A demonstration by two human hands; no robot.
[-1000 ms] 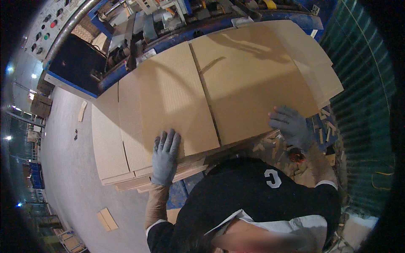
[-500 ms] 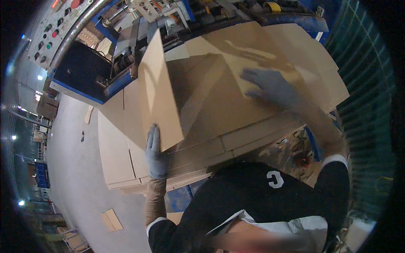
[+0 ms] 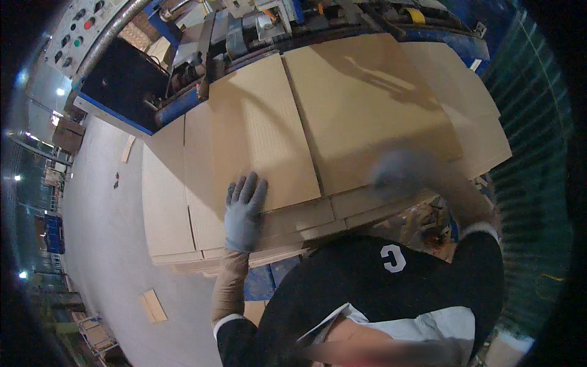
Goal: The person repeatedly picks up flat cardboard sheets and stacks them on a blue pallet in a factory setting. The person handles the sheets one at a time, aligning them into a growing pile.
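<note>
Head view: left hand (image 3: pixel 244 214) flat on cardboard sheet (image 3: pixel 263 140), fingers spread; right hand (image 3: pixel 397 174) blurred on neighbouring sheet (image 3: pixel 367 104), finger state unclear.

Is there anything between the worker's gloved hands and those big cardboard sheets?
Nothing visible. The left hand in its grey glove lies flat on the near edge of the left cardboard sheet, fingers spread. The right hand is blurred over the near edge of the right cardboard sheet; whether it touches cannot be told. No object lies between either.
</note>
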